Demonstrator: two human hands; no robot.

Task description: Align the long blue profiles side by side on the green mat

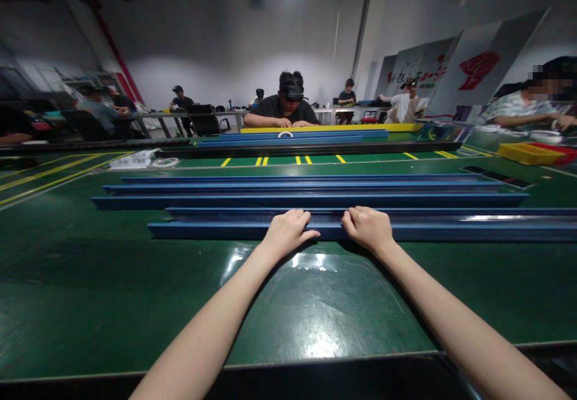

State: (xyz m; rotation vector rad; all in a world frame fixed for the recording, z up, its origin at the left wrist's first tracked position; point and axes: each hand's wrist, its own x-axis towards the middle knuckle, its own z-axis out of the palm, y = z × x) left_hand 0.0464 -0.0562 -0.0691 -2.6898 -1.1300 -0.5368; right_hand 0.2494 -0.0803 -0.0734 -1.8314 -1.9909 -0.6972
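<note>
Head camera up, and the green counter (112,304) fills most of my view, glossy and catching lamp glare toward six o'clock. Across its middle lies the nearest blue channel (216,230), open side up, its left end at nine and the other running out of frame at three. Just beyond sit more blue lengths (315,201), roughly parallel, then a black bar (315,148) at twelve, with a co-worker (291,105) bent over a yellow bar (383,128) behind it. Up at two o'clock, display boards (514,51) lean back.

Now the hands, either side of centre on that nearest channel. My left hand (285,231) has its fingers hooked over the near wall, thumb outside, pinching it. My right hand (370,227) curls over the same wall; whether its thumb presses, I can't tell. For good control, I'd judge, keep both grips level and pressure even, spread wider for balance on such a long piece, and watch the thin edges.

Smallest last: the boards carry a red emblem (480,69) and brush-style characters (417,75), too blurred to read. No brand or label reads on the channel.
</note>
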